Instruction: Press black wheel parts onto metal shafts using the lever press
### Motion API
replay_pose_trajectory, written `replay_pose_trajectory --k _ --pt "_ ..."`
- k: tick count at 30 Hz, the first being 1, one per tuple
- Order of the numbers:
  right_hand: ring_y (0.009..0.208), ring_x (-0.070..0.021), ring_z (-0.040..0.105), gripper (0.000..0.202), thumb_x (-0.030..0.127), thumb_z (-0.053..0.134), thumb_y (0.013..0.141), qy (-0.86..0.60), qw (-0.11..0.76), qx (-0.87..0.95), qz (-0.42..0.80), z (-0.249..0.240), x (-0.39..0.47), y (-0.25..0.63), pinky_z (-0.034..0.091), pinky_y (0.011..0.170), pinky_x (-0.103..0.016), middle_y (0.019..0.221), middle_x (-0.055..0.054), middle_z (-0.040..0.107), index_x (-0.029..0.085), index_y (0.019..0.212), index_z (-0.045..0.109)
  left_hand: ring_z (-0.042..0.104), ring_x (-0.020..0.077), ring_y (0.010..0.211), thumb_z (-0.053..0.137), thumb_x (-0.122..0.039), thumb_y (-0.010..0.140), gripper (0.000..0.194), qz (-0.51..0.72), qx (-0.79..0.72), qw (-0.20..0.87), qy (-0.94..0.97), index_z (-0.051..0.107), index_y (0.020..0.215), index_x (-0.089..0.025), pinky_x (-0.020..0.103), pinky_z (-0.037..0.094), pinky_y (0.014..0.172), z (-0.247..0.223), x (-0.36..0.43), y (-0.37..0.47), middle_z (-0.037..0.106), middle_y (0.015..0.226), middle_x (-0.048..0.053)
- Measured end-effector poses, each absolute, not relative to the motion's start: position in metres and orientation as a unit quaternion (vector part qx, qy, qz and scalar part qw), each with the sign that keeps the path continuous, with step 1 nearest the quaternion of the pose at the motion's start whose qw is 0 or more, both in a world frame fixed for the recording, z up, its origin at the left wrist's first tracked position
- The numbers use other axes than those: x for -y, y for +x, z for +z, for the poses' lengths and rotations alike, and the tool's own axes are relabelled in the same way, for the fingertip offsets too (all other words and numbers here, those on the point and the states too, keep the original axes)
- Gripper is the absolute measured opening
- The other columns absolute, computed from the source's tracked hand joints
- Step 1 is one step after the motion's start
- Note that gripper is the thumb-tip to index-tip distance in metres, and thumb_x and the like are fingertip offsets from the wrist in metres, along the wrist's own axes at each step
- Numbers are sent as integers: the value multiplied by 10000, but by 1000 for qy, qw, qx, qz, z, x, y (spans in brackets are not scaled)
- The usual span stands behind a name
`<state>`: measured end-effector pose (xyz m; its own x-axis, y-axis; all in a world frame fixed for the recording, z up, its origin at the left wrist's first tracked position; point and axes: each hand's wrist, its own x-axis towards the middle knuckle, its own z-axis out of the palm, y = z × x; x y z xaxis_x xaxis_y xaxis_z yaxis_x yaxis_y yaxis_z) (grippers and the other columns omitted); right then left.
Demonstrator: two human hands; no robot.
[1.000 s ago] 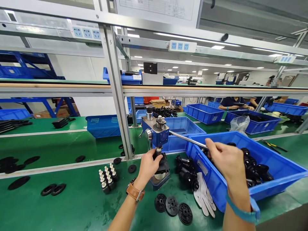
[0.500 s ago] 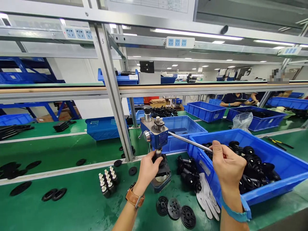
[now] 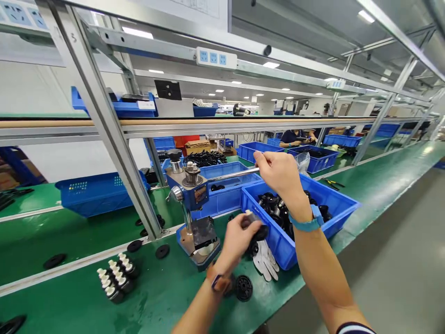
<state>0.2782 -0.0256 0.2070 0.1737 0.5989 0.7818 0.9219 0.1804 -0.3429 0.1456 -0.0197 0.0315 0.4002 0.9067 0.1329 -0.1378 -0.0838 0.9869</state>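
Left hand [image 3: 240, 239] holding a black part [image 3: 261, 232] between press [image 3: 193, 192] and bin [image 3: 335, 226]

The left hand is pinching the black part between thumb and fingers, its grip closed around the body; motion is blurring the piece, though a pale tip is showing at its upper end. The part is hanging above the worktop [image 3: 156, 287], to the right of the blue press and just in front of the large blue bin, and whether it is touching the bin is something one cannot tell. The right hand [image 3: 280, 174] is clasping the lever [image 3: 234, 175] near its outer end, the grip closed in a fist that is hiding the tip. The lever is sloping slightly upward from the press head to that fist. A black block [image 3: 203, 233] is sitting on the press base. Black pieces [image 3: 273, 206] are filling much of the bin. Below the left hand, a white glove [image 3: 266, 264] is lying beside the bin, and a black wheel [image 3: 244, 288] is resting nearer the worktop edge. On the left, white-topped pieces [image 3: 116, 279] are standing in a cluster
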Motion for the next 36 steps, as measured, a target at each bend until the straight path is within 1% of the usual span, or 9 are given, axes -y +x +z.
replay_pose_trajectory --k 2,5,10,15,19,22,31,33,36 --pt "532 -120 329 518 420 507 1006 -622 454 613 -178 215 21 276 194 596 -320 517 9 436 191 542 484 763 257 903 721 -421 828 319 392 -308 658 564 712 963 -132 343 597 780 33 26 195 801 1005 152" --pt "526 -121 310 524 419 508 996 -628 444 617 -168 213 22 276 190 593 -320 505 12 411 195 526 454 768 244 885 653 -341 914 283 383 -302 658 573 708 1048 -98 347 608 793 30 23 239 795 1015 177" --pt "512 -117 229 557 410 518 992 -643 430 613 -164 203 29 277 179 578 -317 487 11 393 203 501 358 678 216 1220 490 -148 974 366 418 -440 424 672 647 1305 -132 334 511 1079 5 -13 223 711 1319 163" --pt "509 -120 253 549 411 515 999 -654 435 595 -170 202 28 274 182 577 -313 497 -1 431 203 508 387 508 331 1416 526 -4 855 422 316 -568 276 708 695 1224 -120 483 398 1170 -33 -60 192 648 1369 225" --pt "515 -119 295 555 429 491 1003 -641 439 610 -156 192 29 278 191 577 -319 502 -2 443 203 507 390 522 383 1374 626 -18 803 285 207 -581 199 762 763 1013 -152 575 337 1166 -52 -77 193 727 1202 207" --pt "526 -117 295 551 433 487 999 -640 436 615 -149 183 33 281 187 579 -322 505 5 431 203 511 383 548 366 1326 603 -67 861 268 165 -577 144 787 752 1074 -127 569 292 1181 -55 -81 194 699 1256 227" --pt "530 -115 244 559 444 517 997 -618 475 611 -134 173 34 282 184 572 -317 505 25 379 204 512 375 616 348 1201 581 -50 870 321 141 -597 64 787 655 1183 -31 452 462 1019 -67 -68 180 664 1202 266" --pt "536 -114 351 491 470 531 999 -584 527 608 -109 168 31 282 258 570 -286 543 22 454 198 591 527 611 353 1214 584 -61 882 319 151 -603 59 781 646 1193 -29 451 470 1013 -70 -67 178 650 1215 270" --pt "608 -126 553 405 560 579 977 -494 637 592 -3 156 27 281 428 600 -256 769 -8 637 178 1050 692 617 365 1210 595 -92 891 303 162 -606 67 776 655 1183 -36 475 476 1014 -72 -69 176 656 1208 272"
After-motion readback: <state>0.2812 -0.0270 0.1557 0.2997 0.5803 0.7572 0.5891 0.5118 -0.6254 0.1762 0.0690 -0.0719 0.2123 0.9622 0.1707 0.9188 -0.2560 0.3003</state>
